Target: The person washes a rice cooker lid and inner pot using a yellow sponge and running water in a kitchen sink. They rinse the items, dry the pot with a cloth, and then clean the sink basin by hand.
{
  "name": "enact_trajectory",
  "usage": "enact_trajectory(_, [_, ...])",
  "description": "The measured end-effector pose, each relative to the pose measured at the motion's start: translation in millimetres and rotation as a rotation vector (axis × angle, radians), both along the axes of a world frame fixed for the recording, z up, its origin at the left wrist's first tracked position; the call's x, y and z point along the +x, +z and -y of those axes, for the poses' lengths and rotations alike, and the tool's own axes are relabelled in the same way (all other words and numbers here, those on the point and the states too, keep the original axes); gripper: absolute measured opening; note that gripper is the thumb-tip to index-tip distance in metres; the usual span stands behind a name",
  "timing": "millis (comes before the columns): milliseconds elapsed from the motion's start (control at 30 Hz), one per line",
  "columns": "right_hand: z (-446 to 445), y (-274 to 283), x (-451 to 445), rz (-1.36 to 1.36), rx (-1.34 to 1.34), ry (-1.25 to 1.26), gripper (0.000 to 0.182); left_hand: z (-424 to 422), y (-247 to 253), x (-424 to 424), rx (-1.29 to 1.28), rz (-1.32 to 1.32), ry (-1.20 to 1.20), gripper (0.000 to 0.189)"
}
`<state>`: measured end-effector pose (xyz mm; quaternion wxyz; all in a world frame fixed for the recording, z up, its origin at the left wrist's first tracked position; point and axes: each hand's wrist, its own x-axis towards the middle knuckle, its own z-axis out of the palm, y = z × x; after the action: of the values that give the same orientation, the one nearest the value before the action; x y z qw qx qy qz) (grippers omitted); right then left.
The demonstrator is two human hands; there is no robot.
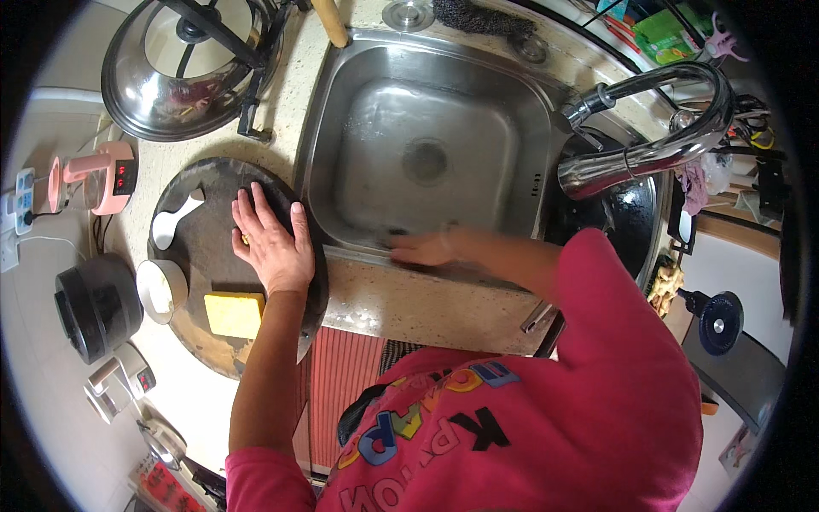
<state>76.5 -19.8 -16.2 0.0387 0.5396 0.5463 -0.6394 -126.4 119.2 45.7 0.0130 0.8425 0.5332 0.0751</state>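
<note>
My left hand (274,246) rests palm down, fingers apart, on a dark round wooden board (211,224), a ring on one finger. Close to its wrist lies a yellow rectangular sponge (234,315). A white short-handled spoon (176,221) is on the board's far left part. At the left rim stands a small white bowl (161,291) with something white inside. My right hand (425,248) is blurred by motion over the near edge of the stainless steel sink (384,160). A dark patch shows by its fingers; whether it holds anything is unclear.
A chrome faucet (646,168) arches in from the right above a dark pan (604,221). A steel wok lid (185,83) stands in a black rack at upper left. Leftward are a pink electric kettle (112,178) and a black lidded appliance (99,307).
</note>
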Motion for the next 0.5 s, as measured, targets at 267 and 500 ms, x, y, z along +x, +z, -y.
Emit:
enact_trajectory(267, [72.6, -217.4, 134.4, 0.727, -0.061, 0.579, 0.049, -2.1, 4.6, 6.0, 0.008, 0.019, -0.036, 0.065])
enact_trajectory(500, [-179.8, -55.5, 118.3, 1.121, 1.173, 0.348, 0.016, 0.7, 2.5, -3.1, 0.001, 0.025, 0.001, 0.063])
